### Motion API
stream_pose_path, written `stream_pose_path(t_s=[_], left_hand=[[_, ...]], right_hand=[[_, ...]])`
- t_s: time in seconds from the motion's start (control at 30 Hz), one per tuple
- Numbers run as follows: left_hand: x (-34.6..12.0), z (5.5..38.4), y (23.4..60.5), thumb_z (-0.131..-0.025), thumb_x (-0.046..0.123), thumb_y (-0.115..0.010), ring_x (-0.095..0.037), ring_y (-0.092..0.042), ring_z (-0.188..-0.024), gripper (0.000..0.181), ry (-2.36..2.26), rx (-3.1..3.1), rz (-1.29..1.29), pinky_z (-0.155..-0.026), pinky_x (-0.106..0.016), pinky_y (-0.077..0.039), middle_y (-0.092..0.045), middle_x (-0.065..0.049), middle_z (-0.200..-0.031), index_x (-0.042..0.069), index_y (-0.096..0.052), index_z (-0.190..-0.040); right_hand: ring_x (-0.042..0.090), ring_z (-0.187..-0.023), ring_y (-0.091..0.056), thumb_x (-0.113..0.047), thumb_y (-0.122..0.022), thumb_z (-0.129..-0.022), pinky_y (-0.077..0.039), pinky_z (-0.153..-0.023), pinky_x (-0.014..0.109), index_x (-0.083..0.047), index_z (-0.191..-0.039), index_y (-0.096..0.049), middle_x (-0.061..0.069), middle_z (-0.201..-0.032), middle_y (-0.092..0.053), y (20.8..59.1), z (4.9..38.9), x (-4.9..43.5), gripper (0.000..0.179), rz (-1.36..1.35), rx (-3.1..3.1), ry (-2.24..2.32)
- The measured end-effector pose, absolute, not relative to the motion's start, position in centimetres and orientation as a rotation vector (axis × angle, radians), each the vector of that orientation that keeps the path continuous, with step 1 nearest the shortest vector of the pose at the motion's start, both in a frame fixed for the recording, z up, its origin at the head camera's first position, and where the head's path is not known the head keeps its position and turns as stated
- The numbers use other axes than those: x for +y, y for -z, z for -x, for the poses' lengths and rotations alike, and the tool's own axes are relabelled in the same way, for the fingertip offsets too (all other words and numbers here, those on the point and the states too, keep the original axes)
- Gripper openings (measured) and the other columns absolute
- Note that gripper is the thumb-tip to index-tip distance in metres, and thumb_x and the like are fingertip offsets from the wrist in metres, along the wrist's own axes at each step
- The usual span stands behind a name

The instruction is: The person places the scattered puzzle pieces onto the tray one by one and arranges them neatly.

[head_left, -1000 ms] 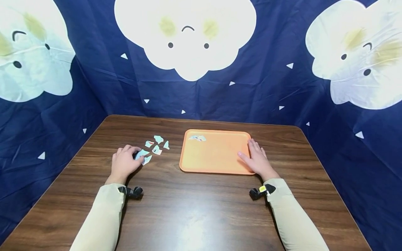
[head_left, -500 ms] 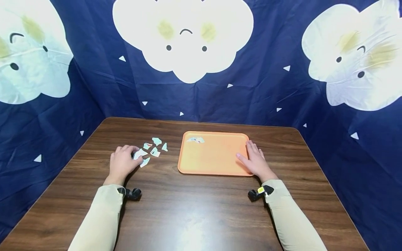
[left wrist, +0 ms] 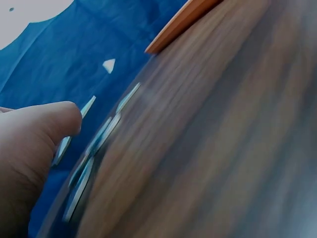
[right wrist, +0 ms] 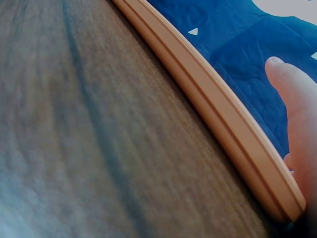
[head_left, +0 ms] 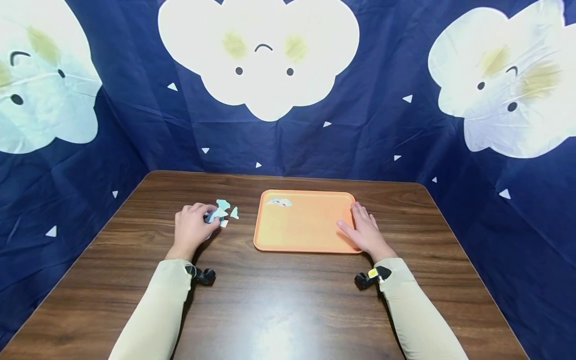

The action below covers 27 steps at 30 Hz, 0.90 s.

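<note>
My left hand (head_left: 192, 227) pinches a flat light-blue puzzle piece (head_left: 218, 213) between thumb and fingers. In the left wrist view the held piece (left wrist: 62, 149) is raised off the table, partly behind the thumb (left wrist: 64, 119). Several irregular loose pieces lie under and just beyond that hand, among them a pale blue one (head_left: 223, 204) and a small pointed one (head_left: 234, 213); the hand hides some of them. My right hand (head_left: 368, 232) rests at the right edge of an orange tray (head_left: 306, 225), fingers extended along the rim. A patterned cluster of pieces (head_left: 279, 202) lies in the tray's far left corner.
The tray and pieces are on a wood-grain table (head_left: 252, 300). A dark blue cloth (head_left: 279, 145) with white cloud prints hangs behind the table and at both sides. A small black camera (head_left: 206, 276) is strapped at the left wrist, another (head_left: 363, 281) at the right.
My left hand has lifted the puzzle piece and carried it rightward over the other loose pieces. The right hand stays at the tray's edge. The head view has shifted slightly.
</note>
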State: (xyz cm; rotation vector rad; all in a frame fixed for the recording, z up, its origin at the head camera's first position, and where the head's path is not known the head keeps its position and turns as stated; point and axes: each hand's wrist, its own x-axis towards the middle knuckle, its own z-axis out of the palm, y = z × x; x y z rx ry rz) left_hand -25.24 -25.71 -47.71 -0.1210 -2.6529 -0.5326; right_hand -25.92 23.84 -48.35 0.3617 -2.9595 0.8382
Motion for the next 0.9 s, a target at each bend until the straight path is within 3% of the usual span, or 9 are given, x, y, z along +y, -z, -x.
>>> stream_pose_path(t_s=[0.9], left_hand=[[-15.5, 29.8, 44.5, -0.087, 0.033, -0.072, -0.032, -0.054, -0.107, 0.029, 0.570, -2.681, 0.353, -0.094, -0.053, -0.036, -0.071, -0.005, -0.115, 0.016, -0.076, -0.110]], right_hand=[[0.041, -0.153, -0.009, -0.056, -0.049, -0.099, -0.004, -0.120, 0.061, 0.006, -0.158, -0.018, 0.023, -0.166, -0.014, 48.4, 25.9, 23.6, 0.091, -0.359, -2.954, -0.837]])
